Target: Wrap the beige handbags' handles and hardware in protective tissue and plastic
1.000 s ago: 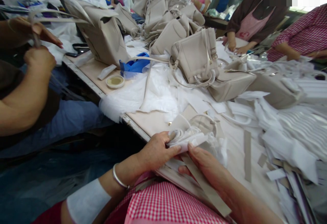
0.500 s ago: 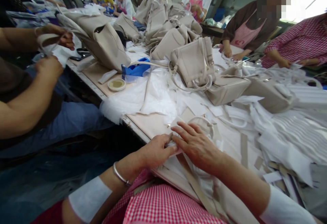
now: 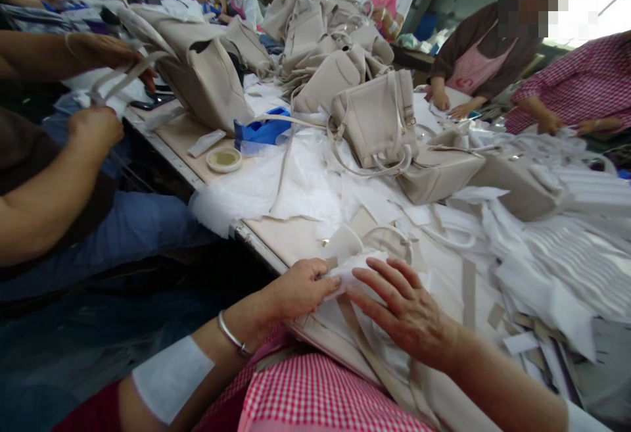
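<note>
At the table's near edge, my left hand (image 3: 300, 288) is closed, thumb pressing down on the end of a thin white wrapping sheet (image 3: 362, 266). Whatever lies beneath the sheet is mostly hidden. My right hand (image 3: 411, 310) has its fingers stretched and spread, with the fingertips at the sheet's right part. A beige strap (image 3: 362, 336) runs from under the sheet down toward my checked apron (image 3: 315, 392). Just beyond my hands are a pale beige flap (image 3: 345, 241) with a small metal stud and a curved handle (image 3: 389, 228).
Beige handbags (image 3: 372, 120) are piled across the table. A blue tape dispenser (image 3: 261, 131) and tape roll (image 3: 223, 160) lie ahead left. White sheets (image 3: 537, 281) and scraps cover the right. At left, a co-worker's hand (image 3: 96, 131) holds a strap; other people stand across the table.
My right hand has slid right, away from my left hand, uncovering more of the white sheet. My left hand stays in place. The co-worker at left has raised a strap.
</note>
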Motion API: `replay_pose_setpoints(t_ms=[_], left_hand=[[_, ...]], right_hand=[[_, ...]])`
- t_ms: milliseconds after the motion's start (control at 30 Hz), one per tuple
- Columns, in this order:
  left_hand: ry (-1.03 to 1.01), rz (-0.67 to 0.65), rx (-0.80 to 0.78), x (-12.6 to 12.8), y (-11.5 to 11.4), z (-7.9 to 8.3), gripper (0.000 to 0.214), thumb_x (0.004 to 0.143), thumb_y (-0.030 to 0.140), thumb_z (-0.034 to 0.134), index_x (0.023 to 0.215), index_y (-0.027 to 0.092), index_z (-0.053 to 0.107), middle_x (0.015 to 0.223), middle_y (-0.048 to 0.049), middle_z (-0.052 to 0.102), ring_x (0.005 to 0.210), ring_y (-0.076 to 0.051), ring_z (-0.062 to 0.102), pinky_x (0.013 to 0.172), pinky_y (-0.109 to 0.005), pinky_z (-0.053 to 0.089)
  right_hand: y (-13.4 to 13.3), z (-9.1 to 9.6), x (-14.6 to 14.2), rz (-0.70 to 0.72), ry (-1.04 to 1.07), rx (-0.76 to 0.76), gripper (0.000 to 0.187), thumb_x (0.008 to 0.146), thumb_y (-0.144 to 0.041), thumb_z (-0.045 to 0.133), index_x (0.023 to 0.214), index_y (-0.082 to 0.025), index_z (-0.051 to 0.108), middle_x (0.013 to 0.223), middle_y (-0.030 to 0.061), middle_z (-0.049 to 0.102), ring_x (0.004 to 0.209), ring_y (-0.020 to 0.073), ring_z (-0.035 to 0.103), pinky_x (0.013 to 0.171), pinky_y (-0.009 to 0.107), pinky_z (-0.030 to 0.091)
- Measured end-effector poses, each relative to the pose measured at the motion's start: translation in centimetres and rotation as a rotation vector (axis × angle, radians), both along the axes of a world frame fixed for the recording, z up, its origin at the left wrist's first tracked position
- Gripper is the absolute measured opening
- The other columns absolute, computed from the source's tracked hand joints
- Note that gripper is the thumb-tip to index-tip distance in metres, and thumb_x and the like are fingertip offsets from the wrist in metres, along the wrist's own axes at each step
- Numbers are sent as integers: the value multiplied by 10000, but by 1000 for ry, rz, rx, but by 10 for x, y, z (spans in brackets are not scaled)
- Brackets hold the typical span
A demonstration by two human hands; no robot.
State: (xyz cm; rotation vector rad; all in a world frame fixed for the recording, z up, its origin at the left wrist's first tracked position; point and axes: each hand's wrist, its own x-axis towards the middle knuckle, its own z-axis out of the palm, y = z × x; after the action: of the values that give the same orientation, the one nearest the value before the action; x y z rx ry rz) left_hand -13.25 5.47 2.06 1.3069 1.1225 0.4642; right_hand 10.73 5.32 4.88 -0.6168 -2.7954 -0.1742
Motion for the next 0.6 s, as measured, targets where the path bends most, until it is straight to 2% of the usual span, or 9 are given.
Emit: replay_pose_setpoints(t_ms=[100, 167, 267, 433, 500, 600], left_hand=[[-26, 22, -38, 0, 0, -5, 369, 873, 519, 495, 790, 161, 534, 576, 44, 480, 459, -93, 440, 422, -205, 352], [-16, 30, -30, 1, -1, -6, 373, 870, 526, 494, 777, 165, 520, 570, 45, 475, 458, -94, 443, 420, -206, 348], [-8, 31, -14, 1, -3, -4, 368, 864, 525, 512, 810, 162, 541, 579, 49, 472, 470, -100, 447, 429, -210, 352], [15, 4, 109, 0, -4, 0, 390, 866, 523, 536, 833, 142, 613, 649, 28, 516, 546, -108, 472, 459, -208, 336], [71, 0, 192, 0, -3, 0, 407, 875, 524, 529, 813, 135, 632, 695, 8, 554, 602, -122, 499, 493, -214, 353], [118, -13, 323, 1, -3, 0, 357, 876, 467, 549, 818, 135, 666, 810, -24, 613, 727, -154, 547, 621, -237, 429]], right_hand=[[-4, 1, -1, 49, -29, -10, 402, 941, -121, 479, 1317, -236, 565, 1260, 93, 637, 1229, 276, 489, 1030, 468, 328], [1, 6, -7, 86, -46, -55, 328, 936, -150, 501, 1236, -223, 610, 1171, 90, 667, 1108, 262, 543, 942, 438, 379], [10, 17, -19, 87, 25, -172, 202, 917, -192, 532, 1077, -212, 653, 1062, 83, 679, 1035, 252, 549, 888, 425, 397], [6, 28, -32, 61, 55, -373, 146, 877, -162, 545, 936, -221, 664, 1115, 67, 664, 1072, 258, 528, 932, 446, 378], [3, 30, -34, 66, 43, -402, 170, 881, -139, 536, 913, -228, 677, 1090, 51, 684, 1031, 247, 542, 914, 431, 384], [9, 31, -36, -13, 96, -420, 174, 880, -174, 566, 957, -240, 707, 1063, 66, 690, 1042, 255, 548, 910, 429, 394]])
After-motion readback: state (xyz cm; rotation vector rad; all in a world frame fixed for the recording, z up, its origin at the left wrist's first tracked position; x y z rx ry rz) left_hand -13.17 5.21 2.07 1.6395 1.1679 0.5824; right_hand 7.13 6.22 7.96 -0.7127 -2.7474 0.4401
